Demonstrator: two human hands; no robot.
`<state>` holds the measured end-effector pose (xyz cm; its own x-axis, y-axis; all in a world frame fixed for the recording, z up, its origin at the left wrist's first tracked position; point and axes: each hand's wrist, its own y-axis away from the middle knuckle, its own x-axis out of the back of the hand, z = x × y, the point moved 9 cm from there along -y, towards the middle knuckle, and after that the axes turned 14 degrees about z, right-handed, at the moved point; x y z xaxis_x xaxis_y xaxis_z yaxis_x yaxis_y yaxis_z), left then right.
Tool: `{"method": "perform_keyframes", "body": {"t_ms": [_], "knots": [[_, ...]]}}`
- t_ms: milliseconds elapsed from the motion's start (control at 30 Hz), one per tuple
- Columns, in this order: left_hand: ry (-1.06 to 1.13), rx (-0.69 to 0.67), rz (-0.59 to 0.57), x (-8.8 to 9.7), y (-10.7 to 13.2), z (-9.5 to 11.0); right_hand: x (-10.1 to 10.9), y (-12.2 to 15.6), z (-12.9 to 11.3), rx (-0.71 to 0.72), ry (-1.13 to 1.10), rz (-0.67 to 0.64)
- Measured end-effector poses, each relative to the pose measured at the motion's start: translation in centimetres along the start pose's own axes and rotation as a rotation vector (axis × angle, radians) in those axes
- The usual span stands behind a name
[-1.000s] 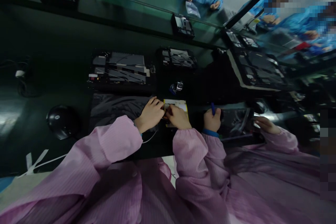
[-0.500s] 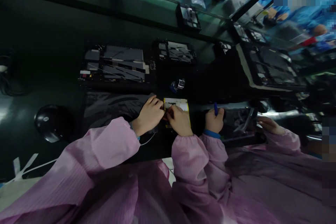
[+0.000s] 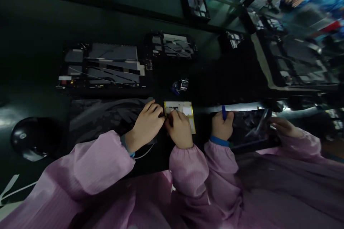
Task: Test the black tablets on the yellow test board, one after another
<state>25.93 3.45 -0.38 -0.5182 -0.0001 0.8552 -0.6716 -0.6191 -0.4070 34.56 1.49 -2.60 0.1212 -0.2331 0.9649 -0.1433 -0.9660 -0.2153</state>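
Note:
My left hand (image 3: 147, 124) lies across the right end of a dark, film-covered flat panel (image 3: 102, 116), its fingers bent together. Close beside it, my right hand (image 3: 179, 128) pinches with thumb and forefinger, over the left part of a flat white pack with yellow edges (image 3: 188, 109). The fingertips of both hands nearly meet at the gap between panel and pack. Whatever they grip there is hidden or too small to make out. Behind the pack lies a small shiny metal piece with a blue part (image 3: 183, 85).
Two black trays of grey parts, one larger (image 3: 113, 62) and one smaller (image 3: 174, 46), lie beyond my hands. A round black object (image 3: 33, 137) sits at left. At right, a co-worker's hand (image 3: 222, 125) holds a blue tool near a film-covered panel (image 3: 249, 127).
The view has shifted, so the trays and round object appear farther left. My hands stay together at the pack's left edge, the right fingers curled more tightly.

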Motion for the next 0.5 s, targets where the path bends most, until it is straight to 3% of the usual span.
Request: {"method": "perform_keyframes", "body": {"t_ms": [500], "knots": [[0.012,0.020,-0.024,-0.29,-0.01,-0.02,0.25,0.58,-0.92,0.059,0.089,0.035]]}}
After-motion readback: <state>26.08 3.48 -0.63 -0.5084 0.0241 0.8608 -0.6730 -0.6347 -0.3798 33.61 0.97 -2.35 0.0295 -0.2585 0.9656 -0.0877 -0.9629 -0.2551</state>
